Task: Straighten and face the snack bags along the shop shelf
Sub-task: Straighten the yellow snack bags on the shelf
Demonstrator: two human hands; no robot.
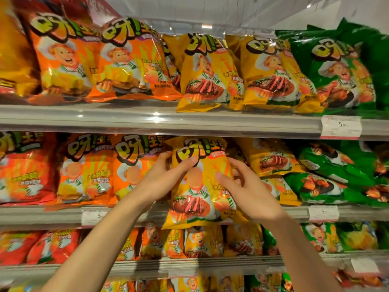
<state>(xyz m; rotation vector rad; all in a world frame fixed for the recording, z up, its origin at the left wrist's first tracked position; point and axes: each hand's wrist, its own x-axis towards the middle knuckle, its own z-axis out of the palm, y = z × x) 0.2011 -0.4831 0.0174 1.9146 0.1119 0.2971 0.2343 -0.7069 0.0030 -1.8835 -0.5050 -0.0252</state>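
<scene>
Head view: we face a yellow steak bag [200,182] on the middle shelf [63,216].
We hold it upright between both hands, its foot hanging over the shelf edge; our left hand [162,180] grips its upper left edge, our right hand [246,190] cups its right side, fingers curled. Next, we judge, push it back, flush with the orange bags [88,167] beside it.

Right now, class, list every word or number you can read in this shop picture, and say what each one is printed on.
"呀!土豆": big logo on the yellow snack bag gripped by both hands, repeated on the other bags.
"香浓酥脆": front of an orange bag, middle shelf.
"5": upper price tag; its remaining digits and small print are blurred.
"5": two middle-shelf price tags; the rest is unreadable.
</scene>
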